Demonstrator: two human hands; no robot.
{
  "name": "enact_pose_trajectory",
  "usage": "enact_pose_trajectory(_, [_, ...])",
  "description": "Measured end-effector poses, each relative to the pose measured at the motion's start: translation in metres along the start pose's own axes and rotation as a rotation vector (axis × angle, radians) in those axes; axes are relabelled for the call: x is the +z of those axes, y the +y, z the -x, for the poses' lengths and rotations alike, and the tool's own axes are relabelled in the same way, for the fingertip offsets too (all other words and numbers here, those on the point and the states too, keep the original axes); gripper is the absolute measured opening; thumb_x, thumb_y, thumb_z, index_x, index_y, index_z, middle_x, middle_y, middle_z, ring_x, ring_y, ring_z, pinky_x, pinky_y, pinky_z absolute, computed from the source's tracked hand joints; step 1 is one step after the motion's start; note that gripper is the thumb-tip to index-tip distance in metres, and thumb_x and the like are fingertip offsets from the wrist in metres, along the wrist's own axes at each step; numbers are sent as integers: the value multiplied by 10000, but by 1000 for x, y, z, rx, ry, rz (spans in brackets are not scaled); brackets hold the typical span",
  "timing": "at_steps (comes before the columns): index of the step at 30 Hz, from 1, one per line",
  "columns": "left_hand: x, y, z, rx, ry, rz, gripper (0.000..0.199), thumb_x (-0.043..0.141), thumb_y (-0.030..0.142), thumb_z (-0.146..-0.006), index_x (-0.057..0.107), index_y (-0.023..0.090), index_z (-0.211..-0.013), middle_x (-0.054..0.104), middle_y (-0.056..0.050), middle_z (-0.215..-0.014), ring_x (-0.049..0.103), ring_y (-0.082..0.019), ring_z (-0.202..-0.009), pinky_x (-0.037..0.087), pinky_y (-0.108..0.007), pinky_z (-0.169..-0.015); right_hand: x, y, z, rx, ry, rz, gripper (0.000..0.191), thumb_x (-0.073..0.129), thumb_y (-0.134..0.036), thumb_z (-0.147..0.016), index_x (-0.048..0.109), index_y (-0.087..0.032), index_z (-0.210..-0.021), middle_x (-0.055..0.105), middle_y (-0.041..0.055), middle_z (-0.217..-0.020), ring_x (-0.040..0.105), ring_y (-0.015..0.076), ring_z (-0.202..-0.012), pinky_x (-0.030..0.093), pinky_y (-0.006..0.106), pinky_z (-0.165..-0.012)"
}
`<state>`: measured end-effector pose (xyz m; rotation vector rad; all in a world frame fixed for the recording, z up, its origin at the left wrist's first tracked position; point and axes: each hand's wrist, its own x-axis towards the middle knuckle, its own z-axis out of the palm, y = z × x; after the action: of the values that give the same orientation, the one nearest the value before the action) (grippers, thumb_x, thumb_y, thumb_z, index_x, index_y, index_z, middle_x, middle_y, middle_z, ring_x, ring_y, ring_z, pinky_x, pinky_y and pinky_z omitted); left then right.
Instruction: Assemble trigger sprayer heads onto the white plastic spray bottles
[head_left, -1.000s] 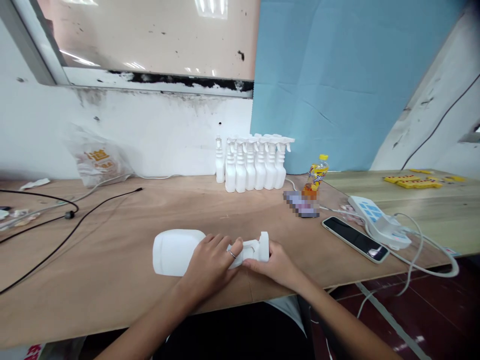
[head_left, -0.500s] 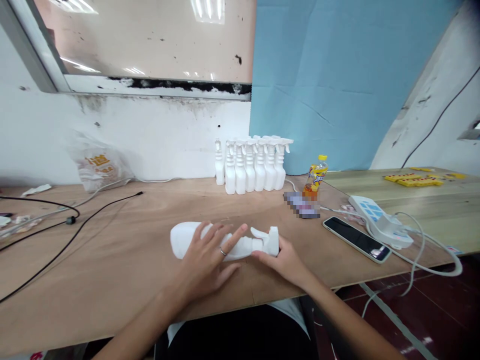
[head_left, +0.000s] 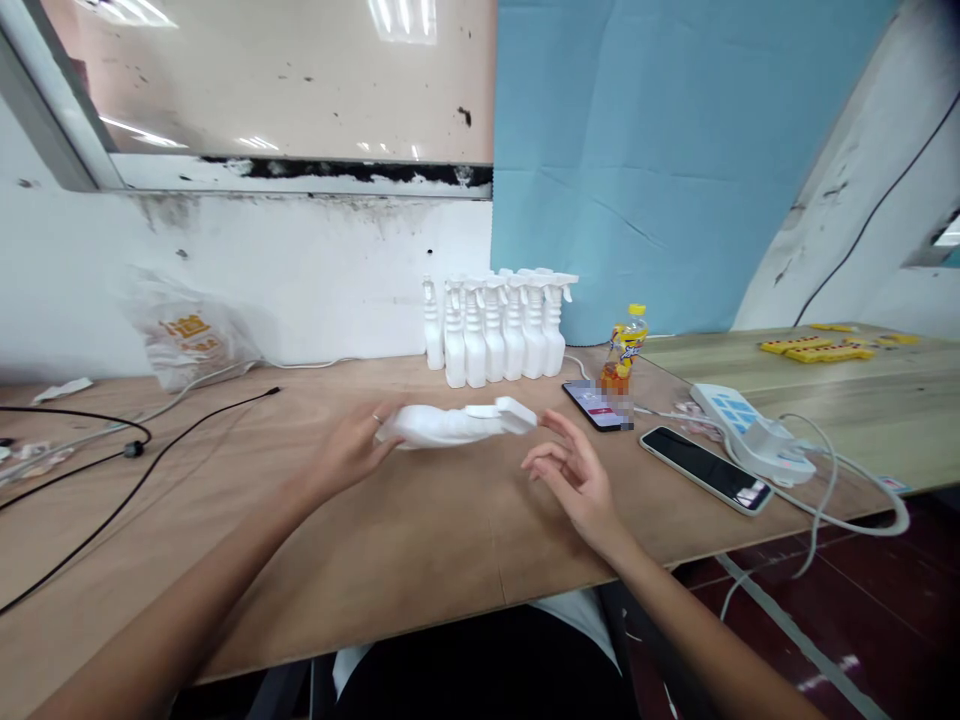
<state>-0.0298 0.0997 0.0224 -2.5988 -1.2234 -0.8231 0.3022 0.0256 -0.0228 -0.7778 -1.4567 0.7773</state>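
Observation:
A white spray bottle (head_left: 442, 426) is held sideways over the table, blurred by motion, its trigger head pointing right. My left hand (head_left: 352, 440) grips the bottle by its base end. Close to the spray head, my right hand (head_left: 574, 475) is open with fingers loosely curled and apart; nothing is in it. Further back, several matching white spray bottles (head_left: 495, 335) stand upright in a tight group against the wall.
Right of the bottles are a drink bottle with a yellow cap (head_left: 624, 350), a lit phone (head_left: 592, 405), a dark phone (head_left: 705, 468) and a white power strip (head_left: 750, 435) with cables. A plastic bag (head_left: 187, 335) and black cables (head_left: 172, 455) lie left.
The spray bottle has moved up and away from me, and its trigger has turned. My left hand has shifted to its base end. My right hand has let go of the spray head.

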Motion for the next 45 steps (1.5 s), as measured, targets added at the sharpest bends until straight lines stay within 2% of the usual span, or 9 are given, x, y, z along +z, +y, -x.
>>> enact_pose_trajectory(3, [17,-35,-17,-157,12,55,545,566,382,-897,489,207,-1407,595,-108,-1324,574,-275,-1200,471,-401,-1017,1,5,0,27,-23,71,540,559,-300,-940,348,-271,-1436,436,146,-1471,636,119,-796,537,308,-741])
enact_pose_trajectory(9, [61,-78,-66,-584,94,152,413,709,351,-765,641,137,-1113,679,-97,-1103,648,-238,-957,500,-324,-881,2,11,7,73,-243,291,485,510,-248,-953,363,-275,-1414,517,91,-1364,588,99,-745,514,280,-730])
enact_pose_trajectory(16, [104,-75,-126,-760,184,147,450,698,473,-794,602,107,-1038,676,-156,-1051,640,-267,-965,469,-333,-800,5,5,10,-32,-535,552,580,566,-159,-894,381,-270,-1432,590,71,-1249,571,153,-861,494,340,-872])
enact_pose_trajectory(23, [130,-65,-151,-797,208,198,585,744,557,-745,536,134,-1092,654,-155,-1108,626,-268,-1014,442,-332,-803,3,3,10,-68,-609,595,564,574,-167,-911,393,-248,-1439,597,101,-1272,586,201,-1036,466,383,-959])
enact_pose_trajectory(28, [132,-61,-153,-811,186,229,578,728,576,-756,530,138,-1078,647,-152,-1115,627,-268,-1012,440,-331,-797,4,1,9,-88,-620,606,522,564,-166,-917,420,-243,-1413,600,98,-1271,579,208,-1061,468,388,-960])
enact_pose_trajectory(33, [110,-56,-143,-769,144,252,480,725,477,-781,540,132,-1058,645,-151,-1099,630,-267,-991,450,-349,-828,4,1,9,-93,-633,628,434,548,-190,-936,475,-228,-1362,597,99,-1277,579,209,-1058,471,377,-954])
enact_pose_trajectory(37, [76,-18,-101,-650,113,284,377,653,369,-827,535,153,-1112,648,-87,-1046,640,-213,-915,477,-329,-825,6,3,10,-82,-533,578,349,534,-245,-963,520,-222,-1311,633,83,-1136,597,194,-954,487,362,-901])
enact_pose_trajectory(41, [35,67,-17,-262,48,395,403,577,311,-847,489,200,-1224,626,-84,-1124,619,-223,-990,513,-389,-874,15,-22,19,-96,-394,439,526,619,-406,-928,437,-237,-1391,602,98,-1190,595,207,-1019,488,347,-914])
enact_pose_trajectory(45, [15,145,52,-75,-48,442,639,594,203,-779,358,258,-1370,524,-119,-1343,529,-271,-1231,480,-482,-1024,35,-50,41,-153,-671,394,495,724,-559,-808,600,-218,-1145,658,70,-1090,609,211,-970,482,318,-887])
